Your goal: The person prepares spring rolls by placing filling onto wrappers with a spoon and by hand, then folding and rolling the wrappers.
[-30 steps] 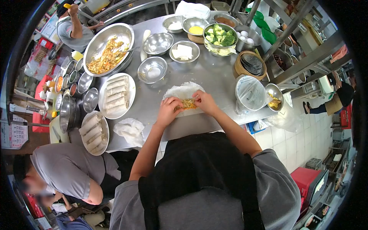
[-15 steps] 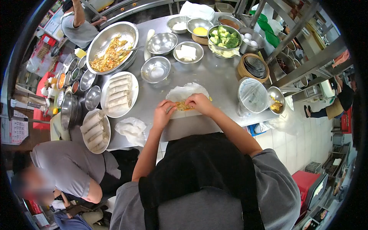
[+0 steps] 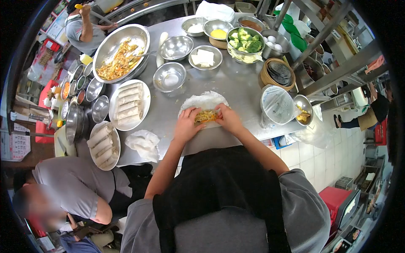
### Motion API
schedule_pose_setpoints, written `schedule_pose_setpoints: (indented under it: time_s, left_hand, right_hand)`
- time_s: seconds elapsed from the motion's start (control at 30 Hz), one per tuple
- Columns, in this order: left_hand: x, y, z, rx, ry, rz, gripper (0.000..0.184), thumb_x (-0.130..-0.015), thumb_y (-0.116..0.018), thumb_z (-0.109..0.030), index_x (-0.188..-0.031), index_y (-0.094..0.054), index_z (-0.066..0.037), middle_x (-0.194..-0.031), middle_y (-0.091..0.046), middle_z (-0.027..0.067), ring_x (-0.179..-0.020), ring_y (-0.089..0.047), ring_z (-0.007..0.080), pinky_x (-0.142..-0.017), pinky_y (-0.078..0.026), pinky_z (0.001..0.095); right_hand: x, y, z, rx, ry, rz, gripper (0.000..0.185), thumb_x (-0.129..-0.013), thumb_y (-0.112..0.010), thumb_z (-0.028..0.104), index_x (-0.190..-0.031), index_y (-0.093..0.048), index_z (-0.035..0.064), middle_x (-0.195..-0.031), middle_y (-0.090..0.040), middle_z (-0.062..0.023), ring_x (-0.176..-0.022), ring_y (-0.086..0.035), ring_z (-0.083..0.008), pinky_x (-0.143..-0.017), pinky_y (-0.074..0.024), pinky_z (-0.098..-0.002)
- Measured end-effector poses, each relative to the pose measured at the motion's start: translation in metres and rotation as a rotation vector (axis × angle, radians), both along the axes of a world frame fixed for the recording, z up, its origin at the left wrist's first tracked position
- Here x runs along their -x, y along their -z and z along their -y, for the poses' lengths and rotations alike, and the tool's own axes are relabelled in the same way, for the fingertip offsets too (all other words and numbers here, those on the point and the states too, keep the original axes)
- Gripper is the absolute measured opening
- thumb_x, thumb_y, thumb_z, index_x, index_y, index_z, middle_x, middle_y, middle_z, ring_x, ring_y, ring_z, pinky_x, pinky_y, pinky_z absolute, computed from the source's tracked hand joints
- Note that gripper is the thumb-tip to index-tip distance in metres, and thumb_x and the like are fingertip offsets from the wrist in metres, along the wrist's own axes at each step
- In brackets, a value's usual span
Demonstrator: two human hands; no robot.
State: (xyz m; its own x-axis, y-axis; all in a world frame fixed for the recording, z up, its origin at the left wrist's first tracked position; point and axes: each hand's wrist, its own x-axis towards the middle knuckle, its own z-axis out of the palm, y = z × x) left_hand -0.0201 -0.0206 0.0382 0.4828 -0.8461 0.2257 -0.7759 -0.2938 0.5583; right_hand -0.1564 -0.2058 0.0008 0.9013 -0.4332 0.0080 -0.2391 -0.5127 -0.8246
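Note:
A thin white spring roll wrapper [image 3: 204, 99] lies on the steel table in front of me, with a heap of shredded vegetable filling [image 3: 206, 117] on its near part. My left hand [image 3: 187, 124] is curled round the left end of the filling, its thumb low at the wrapper's near edge. From the other side, my right hand [image 3: 229, 119] closes on the right end with bent fingers. Part of the wrapper is hidden under both hands. Rolled spring rolls lie on an oval plate [image 3: 147, 101] to the left, and more fill a second plate [image 3: 93, 157].
A large bowl of filling [image 3: 145, 40] holds a spoon. Steel bowls [image 3: 169, 77], a tofu bowl [image 3: 219, 59], broccoli [image 3: 249, 43] and eggs [image 3: 272, 41] stand behind. At right are a bamboo steamer [image 3: 265, 76] and a plastic-covered container [image 3: 276, 103]. A co-worker [image 3: 80, 181] bends close at left.
My left hand has shifted right and turned flatter over the filling, from a fingertip pinch to curled fingers. My right hand has moved slightly right. More filling shows between them.

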Motion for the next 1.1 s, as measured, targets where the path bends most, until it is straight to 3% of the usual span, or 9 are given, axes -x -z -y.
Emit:
schedule_pose_setpoints:
  time_s: [0.17, 0.27, 0.37, 0.57, 0.77, 0.87, 0.97, 1.1]
  left_hand:
    - [-0.008, 0.021, 0.001, -0.016, 0.025, -0.054, 0.059, -0.069, -0.084, -0.017, -0.125, -0.064, -0.009, -0.121, -0.059, 0.0114, -0.113, -0.055, 0.0333, -0.100, -0.047, 0.0413]
    - [-0.019, 0.036, -0.001, 0.019, 0.062, -0.114, 0.058, -0.068, -0.084, -0.015, -0.123, -0.065, -0.008, -0.123, -0.059, 0.0113, -0.113, -0.056, 0.0333, -0.100, -0.047, 0.0412]
    - [-0.021, 0.033, -0.005, 0.009, 0.056, -0.131, 0.056, -0.069, -0.084, -0.014, -0.122, -0.066, -0.008, -0.123, -0.059, 0.0112, -0.114, -0.056, 0.0335, -0.099, -0.047, 0.0417]
    - [-0.013, 0.002, -0.010, 0.020, 0.099, -0.078, 0.062, -0.068, -0.086, -0.022, -0.125, -0.064, -0.009, -0.126, -0.060, 0.0099, -0.119, -0.054, 0.0326, -0.102, -0.045, 0.0424]
    - [-0.009, 0.008, 0.010, -0.018, 0.147, -0.026, 0.068, -0.066, -0.087, -0.026, -0.127, -0.063, -0.008, -0.128, -0.059, 0.0091, -0.119, -0.054, 0.0322, -0.104, -0.043, 0.0427]
    - [-0.011, 0.011, 0.013, -0.009, 0.151, -0.014, 0.066, -0.067, -0.086, -0.026, -0.126, -0.063, -0.008, -0.124, -0.060, 0.0091, -0.116, -0.055, 0.0319, -0.102, -0.044, 0.0418]
    - [-0.012, 0.013, 0.018, 0.006, 0.151, -0.009, 0.058, -0.068, -0.085, -0.027, -0.120, -0.067, -0.009, -0.115, -0.060, 0.0079, -0.110, -0.057, 0.0293, -0.097, -0.046, 0.0401]
    - [-0.018, 0.020, 0.021, 0.006, 0.177, -0.063, 0.051, -0.069, -0.084, -0.021, -0.116, -0.069, -0.009, -0.110, -0.061, 0.0083, -0.107, -0.057, 0.0300, -0.096, -0.047, 0.0408]
  right_hand:
    - [0.001, 0.004, -0.003, -0.167, 0.061, 0.027, 0.037, -0.078, -0.073, -0.002, -0.111, -0.056, 0.0055, -0.087, -0.066, -0.0104, -0.081, -0.068, -0.0218, -0.073, -0.0563, -0.0332]
    - [-0.002, 0.005, -0.001, -0.001, 0.042, 0.086, 0.023, -0.080, -0.071, 0.000, -0.101, -0.062, 0.0021, -0.088, -0.068, -0.0119, -0.079, -0.069, -0.0214, -0.072, -0.0563, -0.0324]
    - [-0.004, -0.001, -0.003, 0.017, 0.030, 0.069, 0.012, -0.080, -0.069, 0.003, -0.091, -0.066, 0.0012, -0.086, -0.069, -0.0146, -0.078, -0.068, -0.0270, -0.074, -0.0549, -0.0361]
    - [-0.003, -0.009, -0.006, -0.025, -0.027, 0.066, 0.010, -0.077, -0.072, 0.004, -0.085, -0.067, 0.0027, -0.086, -0.067, -0.0144, -0.078, -0.068, -0.0276, -0.073, -0.0549, -0.0359]
    - [-0.005, -0.004, -0.004, -0.083, -0.055, 0.163, 0.026, -0.074, -0.078, 0.006, -0.097, -0.066, 0.0043, -0.093, -0.062, -0.0124, -0.081, -0.066, -0.0291, -0.074, -0.0556, -0.0341]
    - [0.001, -0.015, 0.004, -0.081, -0.072, 0.092, 0.047, -0.070, -0.084, 0.009, -0.113, -0.063, 0.0066, -0.105, -0.059, -0.0133, -0.092, -0.064, -0.0305, -0.080, -0.0555, -0.0356]
    - [0.003, -0.003, 0.010, 0.094, -0.146, 0.091, 0.065, -0.069, -0.087, 0.010, -0.128, -0.058, 0.0101, -0.111, -0.053, -0.0097, -0.087, -0.061, -0.0226, -0.079, -0.0568, -0.0360]
    - [-0.006, 0.000, 0.012, 0.191, -0.228, 0.104, 0.069, -0.067, -0.088, 0.011, -0.130, -0.059, 0.0101, -0.111, -0.053, -0.0107, -0.095, -0.061, -0.0247, -0.084, -0.0563, -0.0362]
